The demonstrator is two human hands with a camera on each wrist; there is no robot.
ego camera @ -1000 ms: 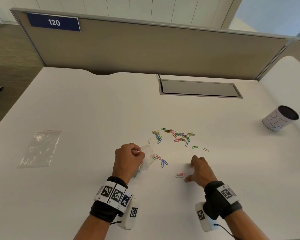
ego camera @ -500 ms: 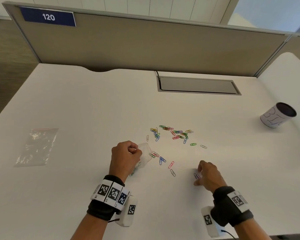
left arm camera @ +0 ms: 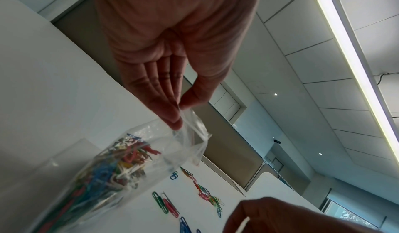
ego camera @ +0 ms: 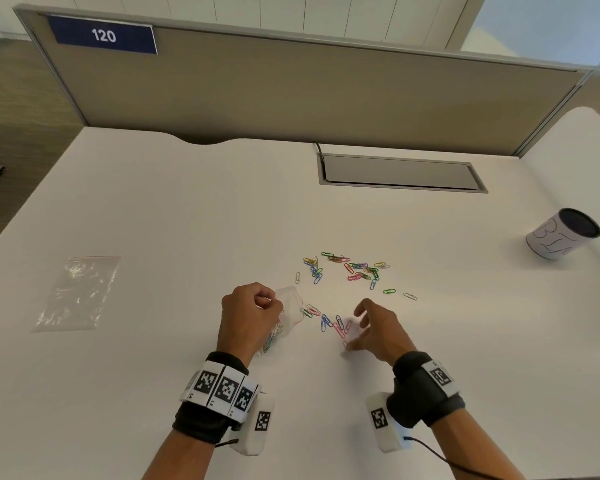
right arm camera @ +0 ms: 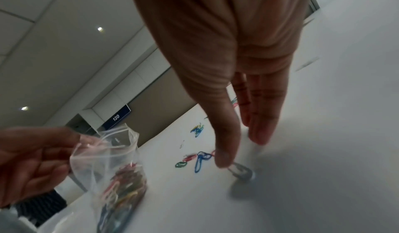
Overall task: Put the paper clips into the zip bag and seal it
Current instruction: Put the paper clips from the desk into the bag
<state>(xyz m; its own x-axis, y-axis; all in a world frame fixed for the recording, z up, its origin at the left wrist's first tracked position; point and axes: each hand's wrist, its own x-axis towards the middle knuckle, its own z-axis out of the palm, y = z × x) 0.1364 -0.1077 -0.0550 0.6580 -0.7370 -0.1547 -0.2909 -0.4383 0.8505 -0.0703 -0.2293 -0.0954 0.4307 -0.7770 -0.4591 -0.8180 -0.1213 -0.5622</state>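
Note:
My left hand (ego camera: 250, 313) pinches the rim of a clear zip bag (ego camera: 290, 306) between thumb and fingers and holds its mouth open. The bag (left arm camera: 108, 168) lies on the white table, partly filled with coloured paper clips. To its right my right hand (ego camera: 378, 327) hovers low over the table with its fingers spread and straight. Its thumb tip touches a grey clip (right arm camera: 240, 170) lying on the table. A few clips (ego camera: 329, 322) lie between the bag and that hand. Several more paper clips (ego camera: 354, 268) are scattered farther back.
A second, empty zip bag (ego camera: 77, 292) lies flat at the left. A white cup (ego camera: 561, 237) with a dark inside stands at the far right. A grey cable hatch (ego camera: 399, 173) is set into the table before the partition (ego camera: 291, 98).
My right hand has moved left and forward, toward the bag's mouth. The loose clips near it now lie closer to the bag. The left hand has kept hold of the bag.

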